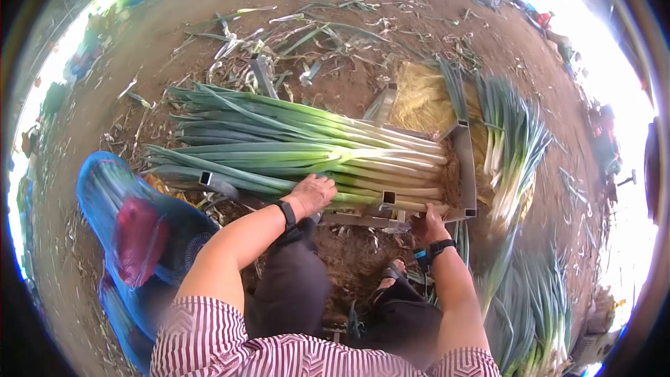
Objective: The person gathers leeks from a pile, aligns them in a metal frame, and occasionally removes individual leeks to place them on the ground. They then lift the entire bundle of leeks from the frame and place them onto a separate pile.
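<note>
As I watch remotely, long green-and-white leeks (335,150) lie lengthwise in the grey metal frame (469,167), brown fibrous roots (452,176) at its right end. Bent fingers of the left hand (313,195) touch stalks along its near side; the right hand (429,225) is nearer the roots. Whether either's fingers grip, I cannot tell.

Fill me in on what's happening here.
A person is handling a row of leeks laid in a metal frame. The left hand is on the stalks along the near side; the right hand is at the root end, by the frame's near corner, its grip partly hidden. The green leaves point left. Another pile lies to the right, by a yellow sack.
</note>
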Action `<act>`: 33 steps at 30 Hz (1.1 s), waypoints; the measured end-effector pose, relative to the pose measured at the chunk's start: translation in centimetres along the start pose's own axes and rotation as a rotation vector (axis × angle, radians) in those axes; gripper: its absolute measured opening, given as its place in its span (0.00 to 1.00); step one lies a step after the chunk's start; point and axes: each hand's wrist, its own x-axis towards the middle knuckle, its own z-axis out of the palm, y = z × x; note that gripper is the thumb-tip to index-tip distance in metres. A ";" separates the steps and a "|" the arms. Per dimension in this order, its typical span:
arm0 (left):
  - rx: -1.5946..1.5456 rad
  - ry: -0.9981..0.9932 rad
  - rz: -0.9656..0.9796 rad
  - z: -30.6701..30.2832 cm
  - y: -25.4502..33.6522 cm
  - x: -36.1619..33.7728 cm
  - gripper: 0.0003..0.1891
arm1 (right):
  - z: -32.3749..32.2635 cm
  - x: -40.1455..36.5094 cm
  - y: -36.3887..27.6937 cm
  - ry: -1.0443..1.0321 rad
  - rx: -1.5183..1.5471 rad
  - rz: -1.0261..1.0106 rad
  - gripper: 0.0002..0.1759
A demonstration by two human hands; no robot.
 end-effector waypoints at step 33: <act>0.034 0.201 -0.012 1.3 0.1 0.0 0.04 | 18.0 -6.3 -14.5 -0.017 -1.418 -1.611 0.25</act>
